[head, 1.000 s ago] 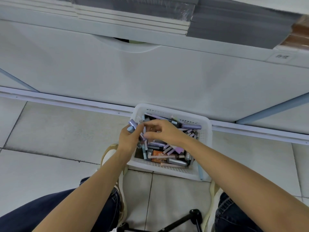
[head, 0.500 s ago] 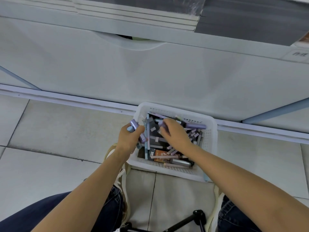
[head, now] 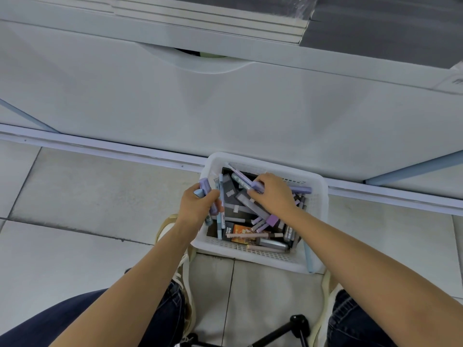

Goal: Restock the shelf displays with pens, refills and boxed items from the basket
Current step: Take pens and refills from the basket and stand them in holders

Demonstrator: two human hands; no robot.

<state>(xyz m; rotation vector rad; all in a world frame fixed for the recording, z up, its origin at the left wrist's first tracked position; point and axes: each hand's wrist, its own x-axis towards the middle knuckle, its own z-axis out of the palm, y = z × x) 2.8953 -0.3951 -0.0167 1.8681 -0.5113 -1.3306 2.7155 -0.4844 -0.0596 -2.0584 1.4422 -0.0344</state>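
A white perforated basket (head: 317, 209) stands on the floor tiles against the base of a white shelf unit. It holds several purple and blue pens, dark boxes and an orange box (head: 241, 232). My left hand (head: 198, 209) hovers at the basket's left rim and grips a bunch of purple and blue pens (head: 206, 187). My right hand (head: 274, 196) reaches into the basket and pinches a purple pen (head: 246, 181) lying across the dark boxes.
The white shelf unit's front panel (head: 225, 103) rises behind the basket, with grey stacked stock (head: 375, 28) on the shelf above. My knees in dark jeans and pale shoes flank the basket. A black tripod leg (head: 280, 331) lies on the floor near my feet.
My right hand has moved from beside my left hand deeper into the basket and has taken hold of a purple pen. My left hand keeps its bunch of pens at the left rim.
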